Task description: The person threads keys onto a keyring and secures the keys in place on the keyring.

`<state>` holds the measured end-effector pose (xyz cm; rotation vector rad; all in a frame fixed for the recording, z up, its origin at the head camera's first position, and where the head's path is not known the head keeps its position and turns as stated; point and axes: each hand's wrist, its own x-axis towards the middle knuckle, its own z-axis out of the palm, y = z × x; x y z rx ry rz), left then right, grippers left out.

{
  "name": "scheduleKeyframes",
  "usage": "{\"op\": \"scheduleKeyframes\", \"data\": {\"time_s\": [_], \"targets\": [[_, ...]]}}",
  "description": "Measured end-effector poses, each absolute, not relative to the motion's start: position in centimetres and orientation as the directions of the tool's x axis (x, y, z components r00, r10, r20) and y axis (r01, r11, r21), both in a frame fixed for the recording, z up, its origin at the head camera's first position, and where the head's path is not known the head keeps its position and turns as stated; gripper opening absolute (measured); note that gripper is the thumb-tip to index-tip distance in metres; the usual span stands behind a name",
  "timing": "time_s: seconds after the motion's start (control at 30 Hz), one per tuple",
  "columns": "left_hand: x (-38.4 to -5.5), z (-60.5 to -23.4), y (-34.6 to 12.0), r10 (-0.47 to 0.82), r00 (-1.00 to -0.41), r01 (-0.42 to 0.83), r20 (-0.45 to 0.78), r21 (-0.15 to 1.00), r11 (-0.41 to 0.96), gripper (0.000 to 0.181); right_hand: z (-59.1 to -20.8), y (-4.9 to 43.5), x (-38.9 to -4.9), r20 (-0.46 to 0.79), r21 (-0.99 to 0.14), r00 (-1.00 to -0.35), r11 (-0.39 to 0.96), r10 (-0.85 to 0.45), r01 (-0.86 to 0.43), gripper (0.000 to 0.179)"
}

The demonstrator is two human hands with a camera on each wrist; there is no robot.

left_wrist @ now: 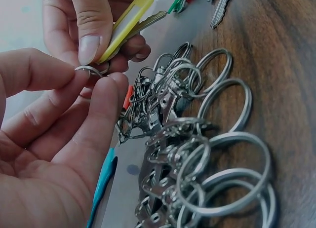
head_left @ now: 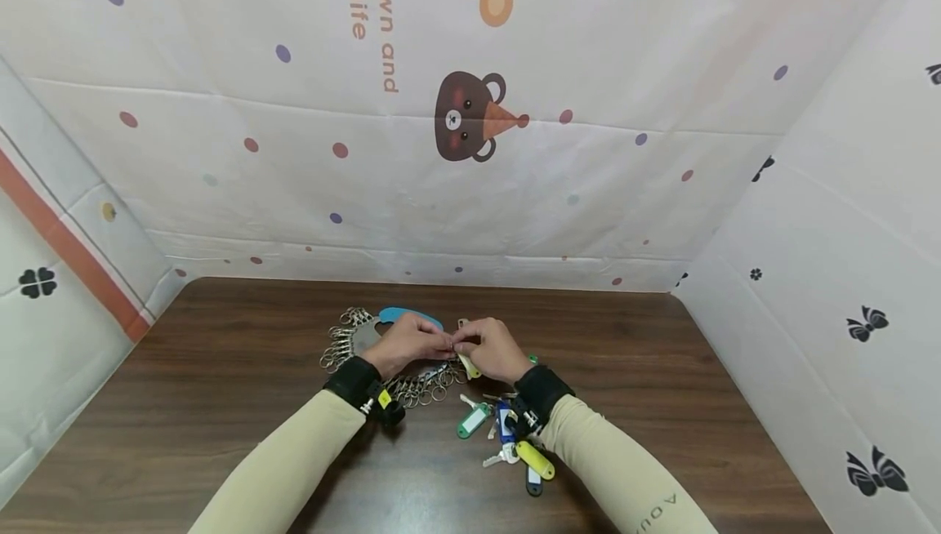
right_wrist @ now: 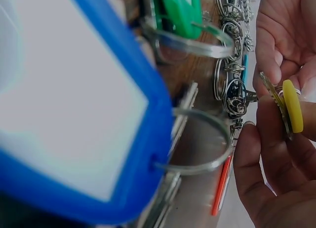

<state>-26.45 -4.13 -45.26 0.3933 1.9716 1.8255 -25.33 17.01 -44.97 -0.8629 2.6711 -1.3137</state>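
Note:
Above the right side of a large key-ring holder, my two hands meet. My left hand [head_left: 412,344] pinches a small metal ring [left_wrist: 90,68] between thumb and fingertips. My right hand [head_left: 496,350] grips a yellow key tag [left_wrist: 129,25], its thumb on the tag's face; a metal key [left_wrist: 148,21] lies along the tag. The tag's lower end is close to the ring; fingers hide whether they are joined. The holder has a blue handle [head_left: 408,315], a grey plate and many split rings [left_wrist: 224,173] hanging along its edge.
Below my right hand lie loose tagged keys: a green tag [head_left: 474,420], a blue tag [head_left: 505,422], another yellow tag [head_left: 535,460] and a black tag [head_left: 533,482]. They sit on a brown wooden table [head_left: 243,403], with printed white sheets [head_left: 367,183] around it.

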Motion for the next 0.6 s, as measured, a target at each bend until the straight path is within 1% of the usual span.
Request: {"op": "scheduleKeyframes", "data": {"time_s": [0.17,0.27,0.43,0.5,0.6], "targets": [[-26.40,-45.36,-3.97,0.457,-0.883,-0.071,-0.103,0.994,0.085,0.023,-44.94,16.97,-25.25,0.217,-0.730,-0.829,0.479,-0.516,-0.489,0.019],[-26.25,-45.56,-3.94,0.431,-0.897,-0.064,-0.097,0.994,0.090,0.022,-44.73,16.91,-25.20,0.199,-0.729,-0.831,0.489,-0.519,-0.480,0.019],[-26.04,-45.89,-4.04,0.395,-0.915,-0.056,-0.087,0.994,0.089,0.020,-44.31,16.61,-25.38,0.121,-0.754,-0.889,0.542,-0.441,-0.371,0.015],[-26.01,-45.99,-4.12,0.396,-0.915,-0.046,-0.080,0.994,0.095,0.020,-44.19,16.42,-25.59,0.095,-0.768,-0.915,0.556,-0.392,-0.318,0.012],[-25.94,-46.03,-4.29,0.420,-0.905,-0.016,-0.064,0.993,0.116,0.019,-44.02,16.12,-25.95,0.072,-0.789,-0.935,0.553,-0.347,-0.266,0.013]]}}
